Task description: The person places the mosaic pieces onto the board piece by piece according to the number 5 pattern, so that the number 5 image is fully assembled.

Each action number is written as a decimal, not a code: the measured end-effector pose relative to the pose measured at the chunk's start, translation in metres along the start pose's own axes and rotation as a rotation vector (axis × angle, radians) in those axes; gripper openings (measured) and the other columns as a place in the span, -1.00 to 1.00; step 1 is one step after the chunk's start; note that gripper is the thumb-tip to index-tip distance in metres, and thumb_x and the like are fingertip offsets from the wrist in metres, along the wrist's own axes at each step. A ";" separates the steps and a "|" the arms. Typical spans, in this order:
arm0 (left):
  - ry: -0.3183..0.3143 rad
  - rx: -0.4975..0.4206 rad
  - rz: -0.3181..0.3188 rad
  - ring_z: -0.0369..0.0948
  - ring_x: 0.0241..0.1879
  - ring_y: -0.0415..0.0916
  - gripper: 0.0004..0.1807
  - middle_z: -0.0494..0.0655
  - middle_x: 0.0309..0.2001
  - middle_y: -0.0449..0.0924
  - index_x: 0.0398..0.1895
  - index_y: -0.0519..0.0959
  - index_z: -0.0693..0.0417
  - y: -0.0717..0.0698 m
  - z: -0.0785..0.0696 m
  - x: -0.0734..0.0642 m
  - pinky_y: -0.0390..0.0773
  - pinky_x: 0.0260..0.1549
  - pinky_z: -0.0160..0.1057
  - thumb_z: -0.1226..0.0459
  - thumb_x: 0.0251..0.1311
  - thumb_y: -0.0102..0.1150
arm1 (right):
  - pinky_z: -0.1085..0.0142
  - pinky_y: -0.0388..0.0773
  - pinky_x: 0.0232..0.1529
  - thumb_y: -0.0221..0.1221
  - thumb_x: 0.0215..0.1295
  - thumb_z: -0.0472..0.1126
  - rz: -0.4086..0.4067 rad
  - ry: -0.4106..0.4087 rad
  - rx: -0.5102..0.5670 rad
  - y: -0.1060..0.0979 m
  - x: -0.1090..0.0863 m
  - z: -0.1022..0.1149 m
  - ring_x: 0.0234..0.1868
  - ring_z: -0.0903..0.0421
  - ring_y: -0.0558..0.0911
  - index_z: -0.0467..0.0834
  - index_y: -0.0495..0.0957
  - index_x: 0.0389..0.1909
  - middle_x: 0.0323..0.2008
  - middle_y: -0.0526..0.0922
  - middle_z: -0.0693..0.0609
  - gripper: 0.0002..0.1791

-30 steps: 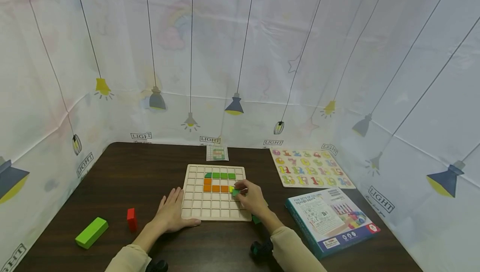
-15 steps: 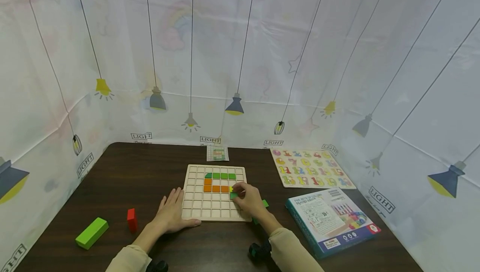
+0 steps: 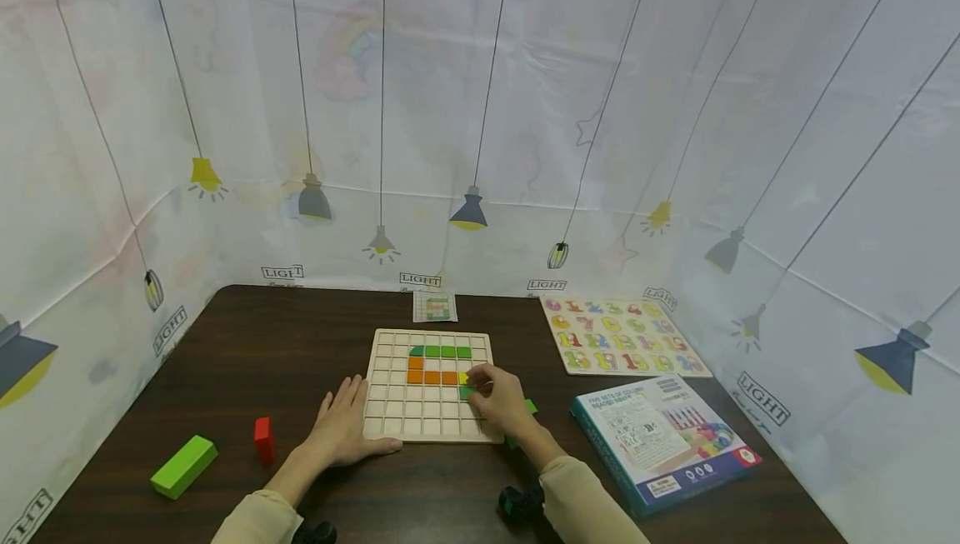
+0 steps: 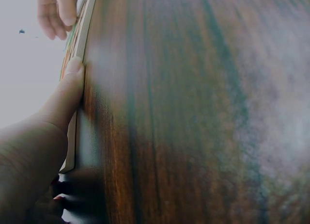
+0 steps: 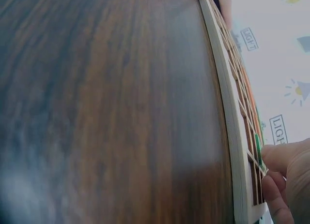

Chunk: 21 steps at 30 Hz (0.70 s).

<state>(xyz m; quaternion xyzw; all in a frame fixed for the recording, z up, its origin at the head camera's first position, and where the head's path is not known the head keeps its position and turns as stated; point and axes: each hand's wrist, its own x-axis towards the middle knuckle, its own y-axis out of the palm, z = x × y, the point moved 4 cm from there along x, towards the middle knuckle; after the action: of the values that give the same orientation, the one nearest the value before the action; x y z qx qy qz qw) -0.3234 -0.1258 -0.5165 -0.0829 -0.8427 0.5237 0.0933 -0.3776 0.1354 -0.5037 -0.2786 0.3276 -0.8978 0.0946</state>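
A wooden grid board (image 3: 412, 425) lies in front of me. My left hand (image 3: 347, 423) rests at its left side with fingers spread; in the left wrist view the thumb (image 4: 72, 81) presses along the board's near edge. My right hand (image 3: 501, 401) is over the right part of the board, thumb and fingertips pinching a green tile (image 3: 466, 393) at a cell just below a yellow tile (image 3: 462, 378). The right wrist view shows the thumb against this green tile (image 5: 258, 149). Orange tiles (image 3: 432, 378) and a row of green tiles (image 3: 447, 352) fill other cells.
A small pattern card (image 3: 435, 307) lies behind the board. To the right are a number puzzle board (image 3: 622, 336) and a blue-edged box (image 3: 667, 436). Left stand a green block (image 3: 183, 466) and a red block (image 3: 264, 440). A green piece (image 3: 531, 406) shows beside the right wrist.
The green tile has gone from tilted beside the yellow tile to down at the cell below it, the right hand shifting slightly with it. The left hand keeps its place.
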 end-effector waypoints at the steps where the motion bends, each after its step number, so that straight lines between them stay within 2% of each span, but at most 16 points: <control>1: 0.000 0.003 0.000 0.19 0.40 -0.13 0.31 0.36 0.40 -0.05 0.40 -0.01 0.44 0.000 0.000 0.000 -0.12 0.27 0.25 -0.35 -0.17 0.26 | 0.27 0.59 -0.22 0.22 0.09 -0.50 -0.007 0.001 0.000 -0.002 -0.001 0.000 -0.23 -0.03 0.63 -0.32 0.54 -0.11 -0.24 0.64 -0.13 -0.70; 4: 0.003 0.001 0.000 0.20 0.40 -0.13 0.32 0.36 0.40 -0.06 0.40 -0.01 0.44 0.000 0.000 0.000 -0.12 0.26 0.25 -0.35 -0.17 0.26 | 0.27 0.58 -0.25 0.22 0.14 -0.47 -0.037 0.011 -0.021 -0.010 -0.003 -0.002 -0.24 0.01 0.62 -0.30 0.55 -0.10 -0.24 0.64 -0.11 -0.73; 11: 0.008 -0.007 -0.009 0.21 0.39 -0.13 0.30 0.37 0.40 -0.05 0.40 -0.01 0.45 -0.001 0.000 -0.001 -0.12 0.26 0.25 -0.32 -0.16 0.28 | 0.13 0.57 -0.23 0.20 0.18 -0.47 -0.101 0.062 -0.047 -0.026 -0.007 -0.012 -0.27 0.08 0.61 -0.28 0.56 -0.13 -0.27 0.65 -0.08 -0.77; 21: 0.000 0.001 0.004 0.20 0.39 -0.13 0.31 0.36 0.40 -0.05 0.41 -0.01 0.44 -0.002 -0.002 0.000 -0.11 0.26 0.25 -0.34 -0.16 0.27 | 0.23 0.54 -0.26 0.19 0.14 -0.52 -0.128 0.125 -0.094 -0.033 -0.013 -0.023 -0.29 0.13 0.60 -0.22 0.58 -0.17 -0.30 0.65 -0.02 -0.75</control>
<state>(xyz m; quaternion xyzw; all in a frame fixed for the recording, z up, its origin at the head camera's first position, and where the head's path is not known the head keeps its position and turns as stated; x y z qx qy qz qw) -0.3226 -0.1250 -0.5136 -0.0848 -0.8422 0.5244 0.0922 -0.3795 0.1774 -0.5022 -0.2468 0.3560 -0.9013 0.0032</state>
